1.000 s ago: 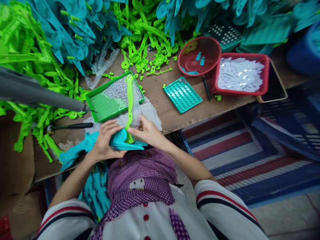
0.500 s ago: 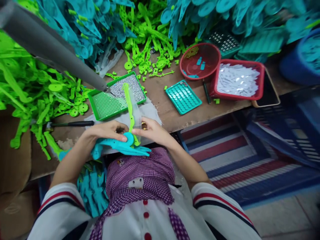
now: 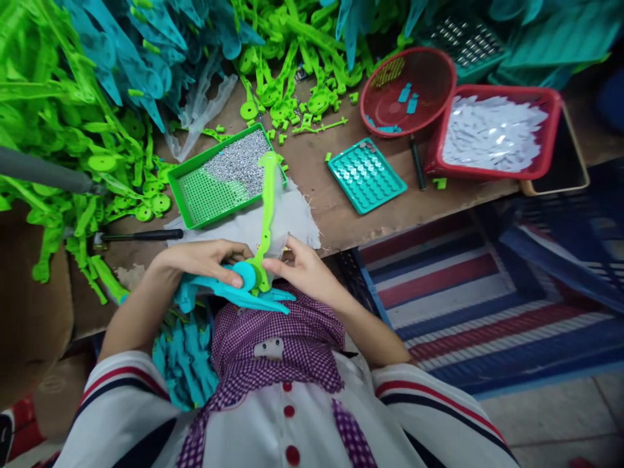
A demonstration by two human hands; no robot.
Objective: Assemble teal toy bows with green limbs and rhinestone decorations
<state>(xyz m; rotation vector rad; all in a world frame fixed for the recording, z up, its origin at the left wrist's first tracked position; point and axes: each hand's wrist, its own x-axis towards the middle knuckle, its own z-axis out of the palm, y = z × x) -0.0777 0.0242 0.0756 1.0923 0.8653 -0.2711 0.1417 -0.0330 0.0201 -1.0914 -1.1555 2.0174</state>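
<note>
In front of my apron, my left hand [image 3: 209, 261] is closed on a blue plastic part [image 3: 234, 294] with a round disc and pointed ends. The thumb presses beside the disc. My right hand [image 3: 305, 270] pinches a long lime-green plastic arm [image 3: 268, 208], which stands roughly upright against the blue part. A translucent whitish strip lies alongside the green arm and runs under the right fingers; what it is I cannot make out. Just beyond both hands, a green tray [image 3: 195, 201] holds many small silvery screws.
A grey screwdriver-like tool [image 3: 49, 170] hangs at left above heaped green parts [image 3: 43, 117]. A black-handled tool [image 3: 141, 235] lies below. To the right are a teal tray [image 3: 365, 175], a red bowl [image 3: 409, 88] and a red bin [image 3: 502, 172] of white pieces.
The grey tool has swung away from over the screw tray to the left edge. The view has shifted slightly. Both hands still hold the blue part and the green arm together.
</note>
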